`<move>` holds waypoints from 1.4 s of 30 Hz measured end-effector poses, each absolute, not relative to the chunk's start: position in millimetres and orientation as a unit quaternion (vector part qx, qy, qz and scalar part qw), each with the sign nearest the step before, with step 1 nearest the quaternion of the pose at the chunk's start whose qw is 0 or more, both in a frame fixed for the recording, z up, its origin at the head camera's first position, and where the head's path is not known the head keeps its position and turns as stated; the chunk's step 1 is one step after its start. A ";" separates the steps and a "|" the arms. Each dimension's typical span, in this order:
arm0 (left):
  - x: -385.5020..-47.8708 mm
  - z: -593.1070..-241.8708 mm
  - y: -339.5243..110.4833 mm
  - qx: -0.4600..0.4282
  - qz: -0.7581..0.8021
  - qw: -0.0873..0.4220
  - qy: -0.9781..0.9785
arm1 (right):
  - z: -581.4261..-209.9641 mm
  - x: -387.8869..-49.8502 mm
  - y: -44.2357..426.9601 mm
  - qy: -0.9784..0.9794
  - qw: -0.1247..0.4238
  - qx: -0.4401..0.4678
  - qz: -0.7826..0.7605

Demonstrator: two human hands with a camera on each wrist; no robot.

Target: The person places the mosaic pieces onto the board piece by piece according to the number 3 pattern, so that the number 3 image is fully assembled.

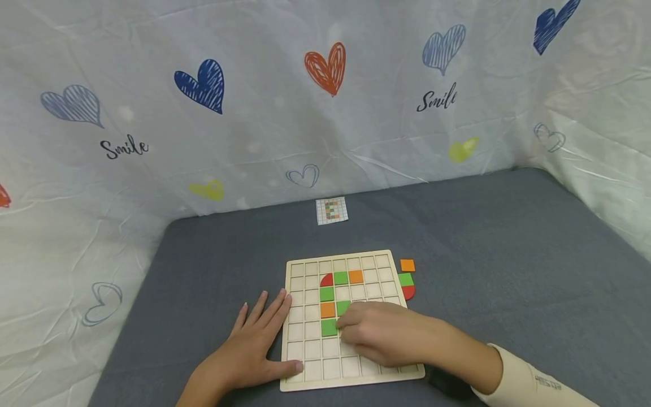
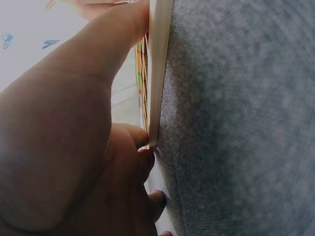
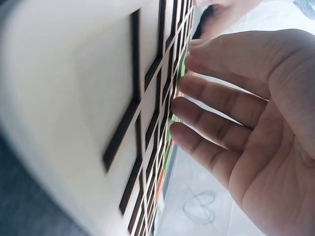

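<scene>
A light wooden grid board lies on the table. Set in its cells are a red rounded tile, several green tiles and orange tiles. My left hand rests along the board's left side with fingers straight, its thumb over the lower left corner. Over the middle of the board, my right hand has its fingertips at the lowest green tile. In the right wrist view its fingers are lightly bent, tips against the board; no tile shows lifted between them.
Right of the board lie a loose orange tile, a green tile and a red rounded tile. A small printed card with a coloured grid pattern lies at the back of the grey table, near the white curtain.
</scene>
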State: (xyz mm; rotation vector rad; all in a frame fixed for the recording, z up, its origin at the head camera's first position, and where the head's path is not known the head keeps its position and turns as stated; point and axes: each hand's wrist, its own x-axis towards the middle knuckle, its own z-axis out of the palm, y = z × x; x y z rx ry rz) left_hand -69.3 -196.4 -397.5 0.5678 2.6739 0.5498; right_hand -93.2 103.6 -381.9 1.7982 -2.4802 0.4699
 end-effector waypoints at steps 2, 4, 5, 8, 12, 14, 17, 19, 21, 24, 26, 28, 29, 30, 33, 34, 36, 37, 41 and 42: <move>-69.5 -397.4 -196.1 0.199 0.192 0.176 0.945 | -382.8 -93.4 108.6 -0.798 0.022 0.579 0.167; -69.7 -397.3 -195.8 0.199 0.189 0.176 0.945 | -383.6 -94.1 114.9 -0.796 0.024 0.576 0.182; -69.8 -397.2 -195.7 0.199 0.188 0.176 0.946 | -383.7 -94.6 118.5 -0.796 0.024 0.573 0.192; -70.1 -396.7 -195.6 0.198 0.189 0.178 0.945 | -382.9 -97.6 131.4 -0.807 0.032 0.552 0.209; -70.4 -396.1 -196.0 0.198 0.193 0.180 0.944 | -380.9 -104.9 150.7 -0.829 0.065 0.517 0.203; -70.4 -396.2 -196.2 0.198 0.193 0.181 0.944 | -379.8 -108.8 159.6 -0.838 0.082 0.503 0.196; -70.1 -396.6 -196.5 0.198 0.192 0.181 0.944 | -377.8 -113.6 172.0 -0.854 0.091 0.476 0.188; -70.0 -396.8 -196.4 0.198 0.191 0.180 0.944 | -376.1 -115.6 180.0 -0.869 0.082 0.452 0.184; -69.8 -396.8 -196.3 0.199 0.191 0.179 0.944 | -374.6 -117.5 187.2 -0.880 0.060 0.433 0.183; -69.9 -396.7 -196.2 0.199 0.192 0.178 0.944 | -374.1 -118.7 194.7 -0.887 0.032 0.422 0.183; -69.9 -396.7 -196.5 0.200 0.192 0.178 0.944 | -375.1 -118.7 197.1 -0.887 0.023 0.424 0.184; -70.0 -396.9 -196.8 0.200 0.193 0.178 0.944 | -376.5 -118.0 197.2 -0.886 0.025 0.425 0.181; -70.0 -397.1 -196.9 0.200 0.193 0.177 0.944 | -377.1 -117.5 197.0 -0.887 0.026 0.425 0.179; -70.0 -397.3 -197.0 0.200 0.192 0.177 0.944 | -377.6 -117.1 196.7 -0.888 0.027 0.423 0.178; -70.1 -397.9 -197.3 0.201 0.191 0.176 0.945 | -379.1 -116.5 195.5 -0.893 0.025 0.416 0.172; -70.1 -398.0 -197.3 0.201 0.191 0.176 0.945 | -379.5 -116.3 195.4 -0.895 0.024 0.413 0.170; -70.1 -398.1 -197.3 0.202 0.191 0.176 0.944 | -380.2 -116.2 195.1 -0.897 0.019 0.407 0.169; -70.1 -398.0 -197.3 0.202 0.192 0.176 0.944 | -380.5 -116.2 194.9 -0.898 0.018 0.405 0.168; -70.1 -397.4 -196.8 0.200 0.195 0.178 0.944 | -381.6 -115.7 193.9 -0.900 0.026 0.402 0.166; -70.1 -397.2 -196.7 0.200 0.196 0.179 0.943 | -381.9 -115.5 193.5 -0.900 0.029 0.402 0.166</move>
